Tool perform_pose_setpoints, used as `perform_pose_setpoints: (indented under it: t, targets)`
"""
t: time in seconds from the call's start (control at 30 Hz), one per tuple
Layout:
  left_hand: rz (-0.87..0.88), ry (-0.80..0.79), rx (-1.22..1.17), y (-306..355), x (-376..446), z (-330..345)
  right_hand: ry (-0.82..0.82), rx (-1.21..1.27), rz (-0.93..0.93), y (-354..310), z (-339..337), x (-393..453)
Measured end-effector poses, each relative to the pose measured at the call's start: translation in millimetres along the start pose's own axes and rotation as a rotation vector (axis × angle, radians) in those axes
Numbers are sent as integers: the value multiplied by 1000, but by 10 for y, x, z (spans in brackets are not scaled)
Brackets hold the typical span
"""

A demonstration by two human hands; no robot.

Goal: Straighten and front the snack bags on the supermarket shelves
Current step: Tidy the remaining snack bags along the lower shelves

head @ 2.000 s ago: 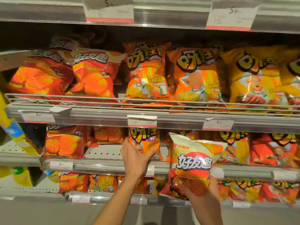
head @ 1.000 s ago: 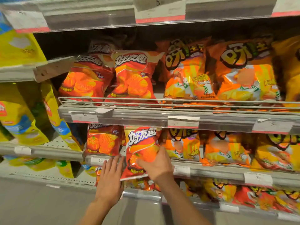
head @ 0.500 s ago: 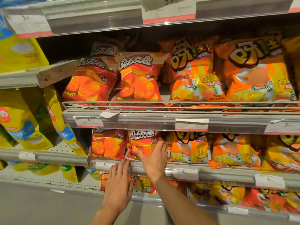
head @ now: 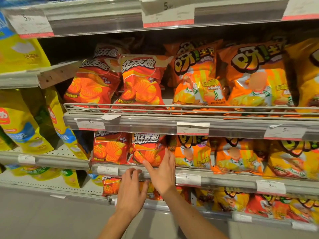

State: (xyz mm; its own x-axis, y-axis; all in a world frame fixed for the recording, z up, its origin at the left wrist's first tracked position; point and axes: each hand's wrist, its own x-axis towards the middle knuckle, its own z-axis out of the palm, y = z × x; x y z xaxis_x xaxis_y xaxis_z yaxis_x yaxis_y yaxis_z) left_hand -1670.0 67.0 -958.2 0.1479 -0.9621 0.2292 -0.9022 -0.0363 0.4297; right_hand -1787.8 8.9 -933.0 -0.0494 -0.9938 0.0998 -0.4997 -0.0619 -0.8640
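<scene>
Red bag (head: 148, 149) sits upright on the middle shelf (head: 229, 176), face out, white logo along the top just under the shelf rail above, ridged chips printed on the front. It's second from the left in its row: another red bag (head: 110, 148) touching its left side, an orange bag (head: 193, 152) on its right. Bottom edge sits behind the shelf's front lip. Right hand (head: 162, 171) reaches up from below, palm against the bag's lower right, fingers straight along its right edge, thumb spread across the lower front; flat contact, not a pinch. Left hand (head: 131, 190) is lower, back of hand to camera, fingers loosely bent with the tips at the shelf's front strip beside a price tag (head: 107, 170); holds nothing, can't tell if the tips actually touch the strip. Both forearms come in from the bottom edge, bare. Shelf above: two more red bags (head: 119, 83) leaning behind a wire rail (head: 172, 107), orange bags (head: 224, 78) to their right. Yellow bags (head: 22, 118) fill the bay on the left.
</scene>
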Motion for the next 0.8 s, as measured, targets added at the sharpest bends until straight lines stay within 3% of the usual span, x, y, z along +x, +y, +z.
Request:
perform_pose_setpoints:
  t: [0.17,0.37,0.53,0.63,0.8]
  targets:
    - [-87,-23,-352,430,-64,43,41,120,-84,314,-529,-374]
    - [-87,-37,-588,1230,-157,256,245,122,170,927,-1564,-557]
    - [-23,-53,-628,2006,-291,496,471,73,250,1442,-2479,-716]
    - [12,-96,-654,2401,-300,588,506,16,334,1645,-2931,-766]
    - [82,-60,-634,2799,-125,727,557,-121,257,1773,-3387,-640]
